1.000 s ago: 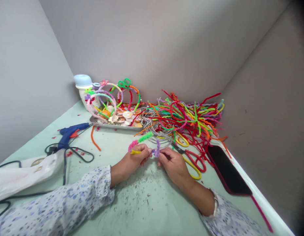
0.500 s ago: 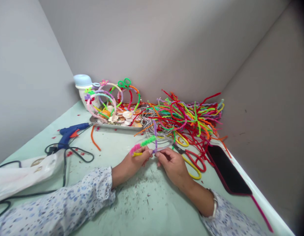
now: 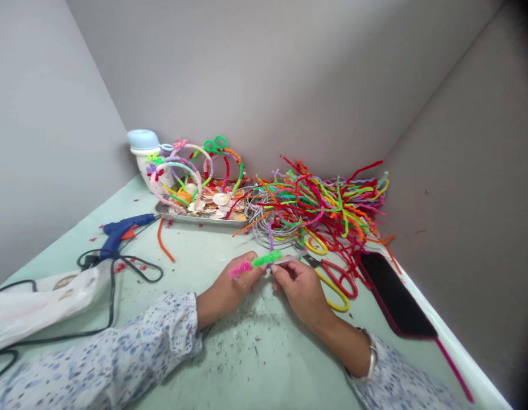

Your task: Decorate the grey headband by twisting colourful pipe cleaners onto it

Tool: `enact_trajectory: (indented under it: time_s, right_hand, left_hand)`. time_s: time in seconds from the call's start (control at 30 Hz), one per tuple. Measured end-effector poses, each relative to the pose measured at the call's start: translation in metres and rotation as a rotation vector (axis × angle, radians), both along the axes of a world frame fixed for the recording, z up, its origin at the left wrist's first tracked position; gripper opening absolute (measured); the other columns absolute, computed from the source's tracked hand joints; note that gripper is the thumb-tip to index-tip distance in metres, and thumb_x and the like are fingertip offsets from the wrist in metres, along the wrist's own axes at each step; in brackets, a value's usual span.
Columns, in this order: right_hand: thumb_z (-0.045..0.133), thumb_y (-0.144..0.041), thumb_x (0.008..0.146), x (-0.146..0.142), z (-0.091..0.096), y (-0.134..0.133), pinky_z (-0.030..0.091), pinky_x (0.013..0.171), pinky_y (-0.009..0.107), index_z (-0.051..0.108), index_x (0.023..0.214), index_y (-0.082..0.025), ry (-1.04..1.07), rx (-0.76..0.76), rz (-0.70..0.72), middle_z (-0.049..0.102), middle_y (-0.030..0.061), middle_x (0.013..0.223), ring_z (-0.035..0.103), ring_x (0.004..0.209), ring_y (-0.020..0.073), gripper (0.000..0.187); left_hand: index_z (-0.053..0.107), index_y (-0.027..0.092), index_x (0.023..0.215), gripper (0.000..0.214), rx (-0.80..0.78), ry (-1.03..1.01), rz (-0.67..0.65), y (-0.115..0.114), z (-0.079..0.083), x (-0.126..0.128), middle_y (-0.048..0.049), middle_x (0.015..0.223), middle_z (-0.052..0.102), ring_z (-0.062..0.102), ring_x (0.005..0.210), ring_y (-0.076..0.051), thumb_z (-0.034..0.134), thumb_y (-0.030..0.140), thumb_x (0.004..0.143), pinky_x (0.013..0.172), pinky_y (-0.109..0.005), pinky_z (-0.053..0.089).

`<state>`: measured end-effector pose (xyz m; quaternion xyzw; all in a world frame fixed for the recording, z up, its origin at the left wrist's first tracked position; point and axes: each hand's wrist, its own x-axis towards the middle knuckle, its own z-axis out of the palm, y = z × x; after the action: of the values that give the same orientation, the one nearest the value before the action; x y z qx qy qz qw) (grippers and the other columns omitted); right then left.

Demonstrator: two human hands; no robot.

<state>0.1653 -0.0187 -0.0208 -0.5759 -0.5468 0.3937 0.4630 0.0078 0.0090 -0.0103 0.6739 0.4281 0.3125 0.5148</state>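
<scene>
Both hands hold a thin band wrapped with fuzzy pink and green pipe cleaner in front of me. My left hand closes around the pink-and-green end. My right hand pinches the band near the middle, where a lilac pipe cleaner stands up from it. Just beyond my right hand lie scissors with red and yellow handles, not touching it. My fingers hide the join between the band and the lilac stem.
A large tangle of multicoloured pipe cleaners and grey wire loops lies at the back. Left of it, a metal tray holds shells, with decorated headbands and a white bottle behind. A blue glue gun with black cord, a black phone and white cloth lie around.
The band has turned in my hands, its pink-and-green end swinging down to lie more level. The lilac stem, low at first, now stands upright. Both hands have shifted only slightly.
</scene>
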Motion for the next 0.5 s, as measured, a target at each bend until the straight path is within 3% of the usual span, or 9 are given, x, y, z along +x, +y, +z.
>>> enact_trajectory:
  time_s: [0.23, 0.5]
  right_hand:
    - [0.057, -0.033, 0.08, 0.001, -0.001, 0.002, 0.04, 0.046, 0.023, 0.062, 0.079, -0.015, 0.024, -0.022, -0.002, 0.059, -0.0016, 0.054, 0.054, 0.048, 0.0134, 0.019]
    - [0.056, -0.038, 0.083, 0.004, -0.004, 0.003, 0.034, 0.045, 0.022, 0.059, 0.075, -0.018, -0.011, 0.022, 0.06, 0.054, -0.0036, 0.05, 0.048, 0.046, 0.0119, 0.021]
  left_hand:
    - [0.045, 0.019, 0.065, 0.027, -0.004, -0.006, -0.007, -0.001, 0.002, 0.0, 0.0047, 0.058, 0.042, 0.039, 0.056, -0.011, 0.046, 0.033, 0.087, 0.054, -0.023, 0.03]
    - [0.047, 0.018, 0.069, 0.03, -0.032, -0.153, -0.03, 0.003, -0.016, 0.003, 0.0062, 0.053, 0.041, 0.032, 0.049, -0.009, 0.05, 0.043, 0.085, 0.048, -0.022, 0.025]
